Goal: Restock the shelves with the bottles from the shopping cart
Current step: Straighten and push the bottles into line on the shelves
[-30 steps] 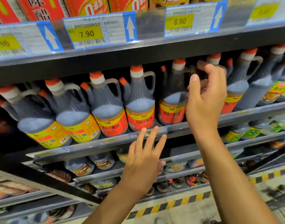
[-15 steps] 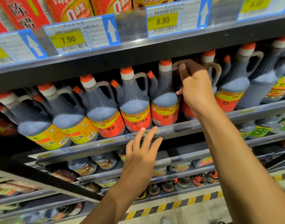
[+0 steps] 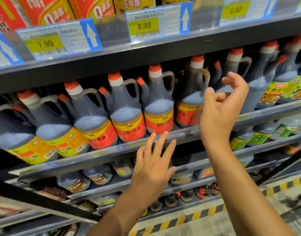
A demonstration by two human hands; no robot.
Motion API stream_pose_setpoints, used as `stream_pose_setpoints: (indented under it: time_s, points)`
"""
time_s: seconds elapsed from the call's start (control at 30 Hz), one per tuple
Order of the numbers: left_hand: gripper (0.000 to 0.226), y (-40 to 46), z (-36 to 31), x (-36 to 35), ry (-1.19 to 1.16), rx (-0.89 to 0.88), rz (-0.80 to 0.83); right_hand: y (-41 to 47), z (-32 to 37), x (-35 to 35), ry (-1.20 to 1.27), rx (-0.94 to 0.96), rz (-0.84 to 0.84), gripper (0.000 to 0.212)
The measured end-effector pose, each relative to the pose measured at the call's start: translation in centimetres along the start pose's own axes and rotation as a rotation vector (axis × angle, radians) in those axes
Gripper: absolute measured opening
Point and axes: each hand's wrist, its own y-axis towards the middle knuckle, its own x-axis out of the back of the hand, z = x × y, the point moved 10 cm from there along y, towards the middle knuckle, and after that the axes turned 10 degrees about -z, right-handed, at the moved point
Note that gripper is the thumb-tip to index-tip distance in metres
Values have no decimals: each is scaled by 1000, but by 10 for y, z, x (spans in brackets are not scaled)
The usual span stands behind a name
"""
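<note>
Dark soy sauce bottles with orange caps and side handles stand in a row on the middle shelf (image 3: 163,138). One red-labelled bottle (image 3: 189,106) stands just left of my right hand (image 3: 221,109). That hand hovers in front of the row with fingers loosely curled and holds nothing. My left hand (image 3: 153,164) is lower, fingers straight and spread, its tips near the shelf's front rail below another red-labelled bottle (image 3: 159,114). The shopping cart is out of view.
Price tags reading 7.90 (image 3: 45,44) and 8.90 (image 3: 143,25) hang on the shelf above, under red cartons. Green-labelled bottles (image 3: 272,91) stand at the right. Lower shelves hold smaller bottles. A yellow-black striped edge (image 3: 189,218) runs along the floor.
My right hand let go of the bottle handle it gripped and pulled back toward me, now loose. My left hand stayed near the shelf rail with fingers spread.
</note>
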Motion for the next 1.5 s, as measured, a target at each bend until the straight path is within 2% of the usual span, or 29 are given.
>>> stream_pose_setpoints:
  time_s: [0.07, 0.13, 0.2, 0.33, 0.5, 0.6, 0.7, 0.77, 0.87, 1.03, 1.1, 1.2, 1.3, 1.43, 1.5]
  points:
    - [75, 4, -6, -5, 2, -15, 23, 14, -6, -16, -103, 33, 145, 36]
    - [74, 8, -10, -10, -25, -17, 48, 24, -8, -35, -198, 105, 285, 23]
    - [72, 11, -11, -11, -42, -23, 59, 34, -12, -49, -189, 115, 351, 25]
    - [63, 10, -5, -14, -149, -29, 108, 49, -19, -57, -127, 119, 358, 28]
    - [58, 10, -4, -5, -216, -4, 101, 43, -32, -71, 47, -113, 379, 20]
    - [56, 11, -5, -1, -274, 27, 79, 47, -32, -74, 71, -160, 377, 23]
    - [55, 11, -3, -5, -248, 29, 72, 48, -31, -75, 89, -171, 391, 29]
    - [56, 12, -5, -9, -195, 24, 86, 47, -31, -77, 87, -177, 395, 26]
    - [57, 12, -9, -13, -175, 41, 90, 46, -24, -62, 140, -160, 301, 19]
    - [60, 12, -15, -10, -92, 39, 66, 35, -27, 16, 272, -117, -117, 34]
    - [62, 16, -21, -14, -68, 16, 80, 40, -35, 29, 201, -101, -153, 34]
    - [63, 24, -30, -20, -63, -23, 104, 60, -41, 33, 30, -78, -119, 35]
    - [59, 30, -37, -22, -75, -45, 106, 67, -23, 26, -42, 28, -23, 29]
    - [57, 32, -36, -23, -40, -60, 92, 45, 21, -12, -197, 364, 241, 24]
    - [57, 33, -35, -23, -28, -66, 89, 40, 26, -30, -338, 458, 307, 18]
